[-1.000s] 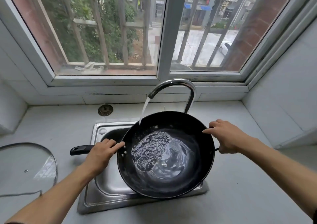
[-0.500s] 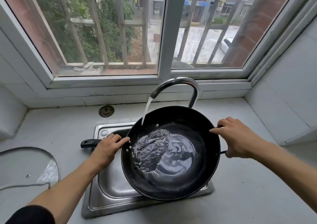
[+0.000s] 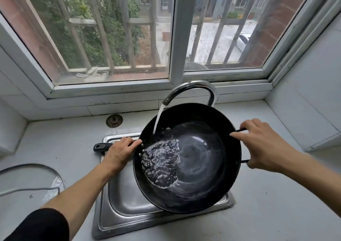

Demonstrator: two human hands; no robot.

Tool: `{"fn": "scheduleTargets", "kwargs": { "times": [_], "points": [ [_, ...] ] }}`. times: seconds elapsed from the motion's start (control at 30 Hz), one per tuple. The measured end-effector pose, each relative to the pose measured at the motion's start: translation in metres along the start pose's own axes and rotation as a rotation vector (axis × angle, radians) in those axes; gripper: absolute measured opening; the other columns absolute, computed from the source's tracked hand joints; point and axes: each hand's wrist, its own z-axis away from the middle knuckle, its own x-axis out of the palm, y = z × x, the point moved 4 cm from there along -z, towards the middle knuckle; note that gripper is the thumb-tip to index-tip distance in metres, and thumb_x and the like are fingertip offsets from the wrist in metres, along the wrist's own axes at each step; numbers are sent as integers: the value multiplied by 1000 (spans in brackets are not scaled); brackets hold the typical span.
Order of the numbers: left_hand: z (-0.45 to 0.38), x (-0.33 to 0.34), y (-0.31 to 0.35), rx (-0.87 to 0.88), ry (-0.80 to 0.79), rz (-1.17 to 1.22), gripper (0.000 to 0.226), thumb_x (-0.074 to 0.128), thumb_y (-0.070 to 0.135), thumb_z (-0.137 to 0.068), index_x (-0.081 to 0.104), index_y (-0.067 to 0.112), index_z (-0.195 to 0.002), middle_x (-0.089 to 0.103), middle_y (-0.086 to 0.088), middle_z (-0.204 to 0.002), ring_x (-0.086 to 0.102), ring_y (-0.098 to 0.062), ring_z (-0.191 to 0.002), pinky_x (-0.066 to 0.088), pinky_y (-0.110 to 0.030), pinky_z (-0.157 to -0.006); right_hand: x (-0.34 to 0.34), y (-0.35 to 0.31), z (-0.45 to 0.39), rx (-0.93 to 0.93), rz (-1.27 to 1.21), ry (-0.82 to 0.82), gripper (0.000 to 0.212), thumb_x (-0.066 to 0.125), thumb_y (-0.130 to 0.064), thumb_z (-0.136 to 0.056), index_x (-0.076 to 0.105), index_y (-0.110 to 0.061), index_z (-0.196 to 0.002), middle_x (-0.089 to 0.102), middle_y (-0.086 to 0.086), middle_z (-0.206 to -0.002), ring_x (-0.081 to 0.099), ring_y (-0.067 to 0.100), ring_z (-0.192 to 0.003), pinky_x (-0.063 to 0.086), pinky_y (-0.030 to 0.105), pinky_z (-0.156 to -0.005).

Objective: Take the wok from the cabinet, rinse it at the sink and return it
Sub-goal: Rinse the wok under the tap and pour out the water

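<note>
1. You hold the black wok over the steel sink, just under the curved tap spout, so the water stream falls inside the bowl and any spill drains into the basin rather than onto the surface.

2. Your left hand sits on the long black handle right where it meets the rim. Its fingers are curled together around the handle, their tips touching the wok's edge beside the rivets. Gripping that close probably gives you better control of the tilt than holding the far end.

3. Your right hand takes the small loop handle on the opposite side. Its fingers are spread, the forefinger stretched forward along the rim and the others wrapped over the loop. It seems meant to steady the weight of the pooled water.

4. The stream lands near your left fingertips, and the churning water gathers on that side of the bowl. The wok therefore looks tipped slightly toward your left, likely so you can swirl the water round.

5. A glass lid lies on the surface well outside your left forearm, clear of the splashing.

6. Rinsing looks under way; emptying the wok and returning it to the cabinet remain.
</note>
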Motion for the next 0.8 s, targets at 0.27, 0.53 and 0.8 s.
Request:
{"fn": "scheduleTargets", "kwargs": {
  "times": [0.27,0.53,0.8],
  "points": [
    [-11,0,-1,-21,-2,-28,72,68,-18,-56,58,10,-123,62,-13,-92,59,-33,-79,54,-41,-60,-7,-1,9,49,15,63,79,75,-25,-49,57,-27,-125,49,10,-124,42,29,-111,39,35,-90],
    [-23,0,-3,-7,-31,-50,79,71,-11,-55,44,16,-124,60,-12,-90,56,-31,-76,52,-39,-57,6,0,16,79,-16,267,89,86,-13,-23,67,-16,-110,59,19,-105,55,38,-95,50,44,-73],
    [-29,-6,-9,-7,-17,-116,65,63,1,-67,38,20,-124,60,-13,-89,58,-31,-77,51,-42,-60,34,-5,16,124,-84,287,92,91,-12,-23,63,-13,-110,54,22,-111,54,41,-99,50,46,-74]
  ]
}}
